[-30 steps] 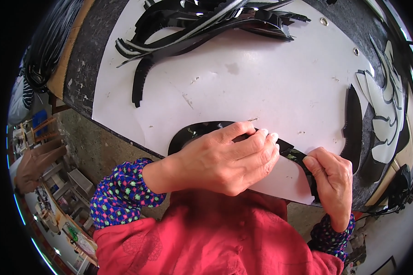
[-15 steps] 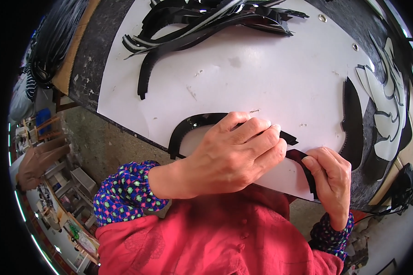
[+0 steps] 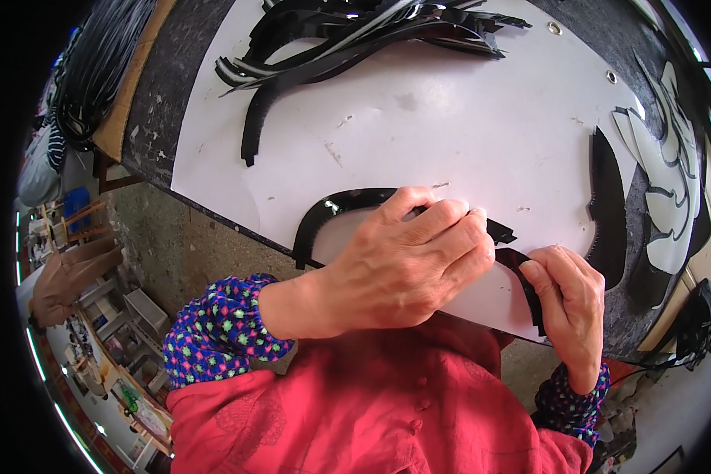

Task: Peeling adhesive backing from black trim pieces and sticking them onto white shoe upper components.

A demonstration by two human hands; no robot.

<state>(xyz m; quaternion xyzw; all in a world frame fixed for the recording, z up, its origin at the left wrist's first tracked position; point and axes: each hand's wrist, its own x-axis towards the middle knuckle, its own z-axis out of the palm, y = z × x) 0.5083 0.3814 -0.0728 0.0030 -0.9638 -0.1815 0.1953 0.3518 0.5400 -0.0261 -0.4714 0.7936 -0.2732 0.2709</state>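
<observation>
A glossy black curved strip (image 3: 329,207) with a finely notched inner edge arches over the white sheet (image 3: 450,134) near the table's front edge. My left hand (image 3: 415,265) is closed over its middle with fingers bunched together; the fingertips and what lies under them are hidden. To the right, my right hand (image 3: 567,304) pinches a second dark band (image 3: 527,284) between thumb and fingers. That band bends down toward the front edge, and its upper end runs beneath my left hand. Whether the two pieces join there, I cannot tell.
Similar black strips (image 3: 371,47) lie in a tangled pile at the back. On the right are a wide black piece (image 3: 606,209) with a notched edge and several white black-edged cut pieces (image 3: 667,182). A bundle of black strips (image 3: 107,67) hangs at the far left.
Both hands keep their grips in nearly the same place. The view has shifted slightly, and the left hand appears a touch higher.
</observation>
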